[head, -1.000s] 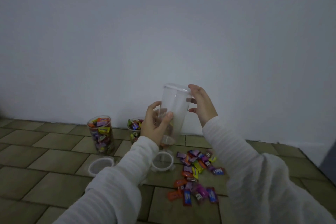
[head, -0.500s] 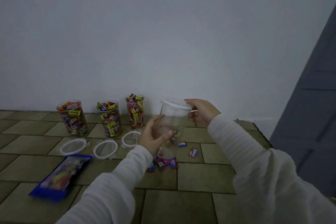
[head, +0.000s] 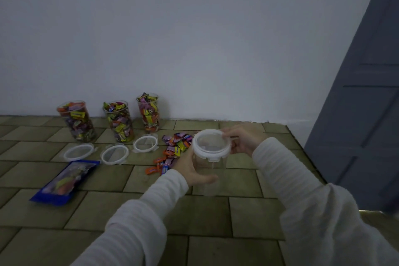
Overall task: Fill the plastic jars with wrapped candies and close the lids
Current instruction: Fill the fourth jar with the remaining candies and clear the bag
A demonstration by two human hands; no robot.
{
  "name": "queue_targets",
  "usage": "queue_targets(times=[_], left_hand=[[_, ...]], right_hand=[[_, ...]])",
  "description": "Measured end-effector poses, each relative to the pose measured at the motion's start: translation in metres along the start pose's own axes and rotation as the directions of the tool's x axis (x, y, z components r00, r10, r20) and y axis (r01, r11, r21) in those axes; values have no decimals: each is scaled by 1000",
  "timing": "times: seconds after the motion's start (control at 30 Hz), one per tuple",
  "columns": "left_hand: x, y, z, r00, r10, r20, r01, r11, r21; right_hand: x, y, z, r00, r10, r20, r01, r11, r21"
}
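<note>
tiled floor (head: pixel 216 218), mid-frame: left hand (head: pixel 190 167) grips an empty jar (head: pixel 210 170), right hand (head: pixel 241 141) pinches its lid (head: pixel 211 143); unlidding comes next, i'd say.

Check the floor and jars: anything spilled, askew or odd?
Yes. Loose wrapped candies lie scattered on the tiles. Three filled jars stand open, their lids on the floor. The held jar is empty yet lidded.

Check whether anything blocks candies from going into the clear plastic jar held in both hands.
Yes: the white snap lid sits on the clear plastic jar, covering its mouth; the right hand grips that lid.
</note>
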State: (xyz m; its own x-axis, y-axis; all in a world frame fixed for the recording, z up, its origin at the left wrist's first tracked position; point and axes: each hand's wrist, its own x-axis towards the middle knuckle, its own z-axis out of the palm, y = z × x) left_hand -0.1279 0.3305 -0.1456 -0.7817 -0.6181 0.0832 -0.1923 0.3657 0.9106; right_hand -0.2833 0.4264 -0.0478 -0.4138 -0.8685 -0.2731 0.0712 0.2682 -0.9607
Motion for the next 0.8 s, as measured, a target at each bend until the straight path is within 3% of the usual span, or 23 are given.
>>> queue_targets(times=[0.2, 0.37, 0.5, 0.63, 0.7, 0.8], left_hand=[[4, -3, 13, 997, -55, 59, 51, 997, 60], [10, -7, 13, 991, -117, 69, 108, 987, 115], [16, -10, 10, 986, -144, 79, 131, 979, 154], [21, -11, 6, 969, -202, 143, 170, 963, 209], [23, -11, 4, 958, -224, 180, 176, 952, 249], [29, -9, 1, 936, -265, 231, 183, 928, 324]], right_hand=[[-3, 16, -10, 999, 15, 43, -17, 999, 50], [4, 28, -23, 990, 139, 32, -136, 988, -76], [9, 31, -29, 993, 116, 17, -113, 987, -117], [17, 26, -22, 986, -95, -140, 41, 938, -345], [23, 15, -15, 976, -173, -134, 110, 919, -379], [34, -2, -3, 999, -36, -31, 15, 852, -524]])
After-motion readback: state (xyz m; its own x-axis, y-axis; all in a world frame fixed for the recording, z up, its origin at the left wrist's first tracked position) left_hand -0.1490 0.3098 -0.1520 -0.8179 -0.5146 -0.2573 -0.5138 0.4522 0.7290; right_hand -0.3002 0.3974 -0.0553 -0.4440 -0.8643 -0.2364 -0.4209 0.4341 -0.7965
